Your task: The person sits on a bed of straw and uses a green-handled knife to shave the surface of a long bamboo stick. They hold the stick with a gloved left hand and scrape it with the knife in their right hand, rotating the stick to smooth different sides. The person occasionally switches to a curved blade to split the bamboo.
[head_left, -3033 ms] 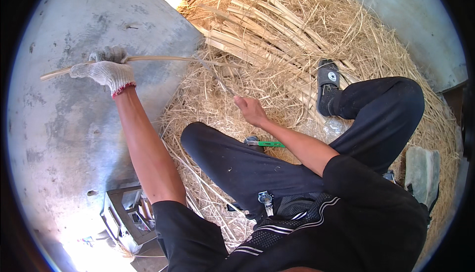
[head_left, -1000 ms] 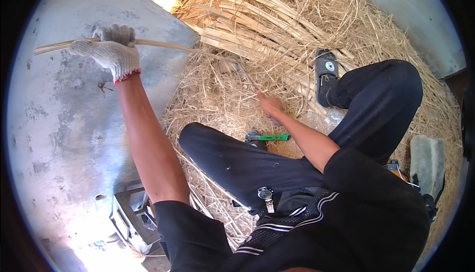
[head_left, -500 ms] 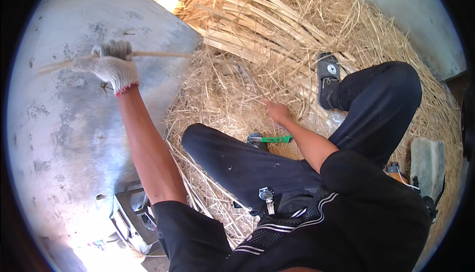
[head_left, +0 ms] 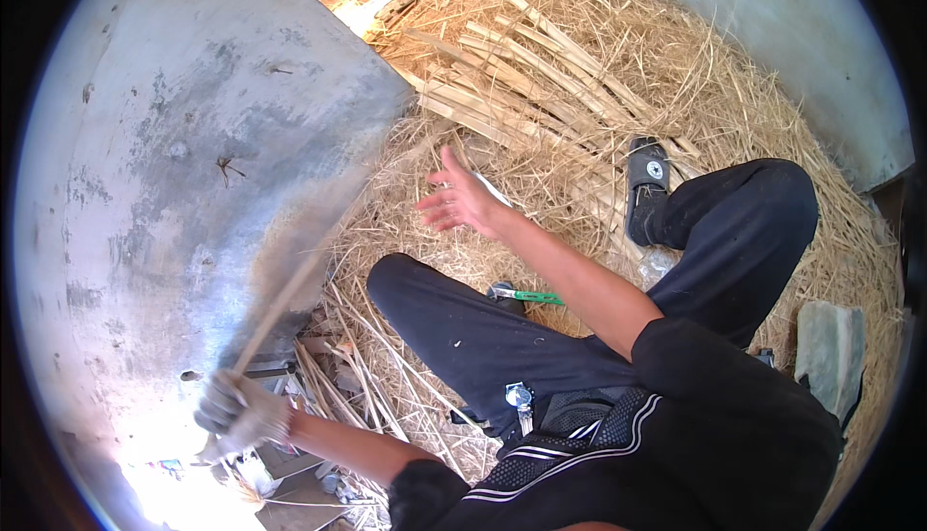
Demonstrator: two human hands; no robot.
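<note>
Here's the left hand (head_left: 237, 417), gloved, low on the near left, fingers wrapped round a long strip (head_left: 280, 311); the strip, smeared by motion blur, slants up and right in front of a grey wall (head_left: 174, 164). And the right hand (head_left: 468, 201), bare, out over the middle of the floor, fingers spread loose; a pale sliver (head_left: 495, 189) shows just behind it, and whether the two touch, I can't tell.

Look at that floor: straw (head_left: 705, 97) thick and tangled, running right up to a bluish-grey wall (head_left: 801, 39) at the far right. A pile of flat strips (head_left: 541, 68) fans out on the far side, its right end by a dark slipper (head_left: 647, 172). The left wall is patchy, stained dark, with glaring light at its near end. Over on the right, a grey block (head_left: 828, 349); beside the bent left leg, a green tool (head_left: 536, 296).
</note>
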